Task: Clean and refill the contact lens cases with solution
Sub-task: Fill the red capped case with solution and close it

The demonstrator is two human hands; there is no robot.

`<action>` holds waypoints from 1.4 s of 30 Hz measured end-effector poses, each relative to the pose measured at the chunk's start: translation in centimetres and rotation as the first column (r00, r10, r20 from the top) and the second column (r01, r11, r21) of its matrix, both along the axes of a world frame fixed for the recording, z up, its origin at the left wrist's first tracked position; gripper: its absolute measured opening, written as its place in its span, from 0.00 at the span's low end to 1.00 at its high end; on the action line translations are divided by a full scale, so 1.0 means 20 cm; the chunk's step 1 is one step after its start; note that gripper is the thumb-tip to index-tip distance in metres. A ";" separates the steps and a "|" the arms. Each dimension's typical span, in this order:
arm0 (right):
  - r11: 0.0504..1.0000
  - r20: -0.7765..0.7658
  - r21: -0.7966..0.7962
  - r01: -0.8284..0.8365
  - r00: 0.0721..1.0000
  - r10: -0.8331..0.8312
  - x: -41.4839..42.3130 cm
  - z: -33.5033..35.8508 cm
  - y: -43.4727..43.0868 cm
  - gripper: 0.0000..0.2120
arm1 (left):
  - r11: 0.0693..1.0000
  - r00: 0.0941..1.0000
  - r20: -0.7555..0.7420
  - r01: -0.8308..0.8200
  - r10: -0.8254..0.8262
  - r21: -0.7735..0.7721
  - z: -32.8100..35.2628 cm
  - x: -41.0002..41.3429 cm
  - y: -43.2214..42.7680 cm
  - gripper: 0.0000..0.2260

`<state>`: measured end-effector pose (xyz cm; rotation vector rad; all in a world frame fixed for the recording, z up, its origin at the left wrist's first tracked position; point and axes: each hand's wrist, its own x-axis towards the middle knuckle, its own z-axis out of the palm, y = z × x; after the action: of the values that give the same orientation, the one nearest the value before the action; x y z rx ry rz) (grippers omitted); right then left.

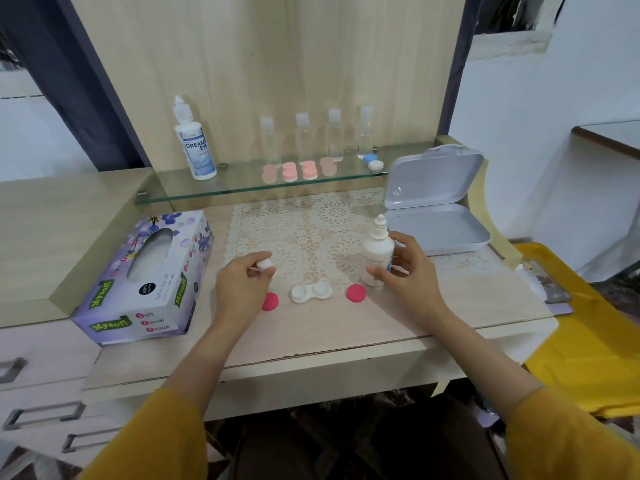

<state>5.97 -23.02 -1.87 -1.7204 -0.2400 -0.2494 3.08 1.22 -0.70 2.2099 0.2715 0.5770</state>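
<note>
desk [346,327] | tissue box [145,275] left | open tin [436,209] behind bottle [375,258] | cap [266,263] pinched

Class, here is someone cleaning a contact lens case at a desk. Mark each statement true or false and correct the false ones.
1. The right hand holds the white solution bottle upright. True.
2. Both pink lids are screwed onto the white lens case. False: the lids lie on the desk, one on each side of the open case.
3. The left hand pinches a small white cap. True.
4. The tissue box sits on the person's right. False: it is on their left.
5. The lavender box stands open. True.
</note>
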 end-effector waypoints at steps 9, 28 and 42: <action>0.998 0.081 -0.055 0.032 0.996 -0.027 -0.03 0.02 0.00 0.26 | 0.891 0.888 0.111 0.453 -0.447 -0.040 0.43 0.11 -0.44 0.10; 1.000 0.064 -0.024 0.009 0.998 -0.007 -0.01 0.00 -0.01 0.27 | 0.721 0.721 -0.200 0.687 -0.663 0.086 0.50 0.23 -0.53 0.15; 1.000 0.070 -0.002 0.008 0.997 -0.008 -0.01 0.00 -0.01 0.27 | 0.797 0.801 -0.136 0.596 -0.582 0.101 0.50 0.23 -0.54 0.08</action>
<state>5.81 -23.18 -1.84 -1.7168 -0.2853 -0.3160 7.68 -9.62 9.37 2.2939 -0.4233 0.1370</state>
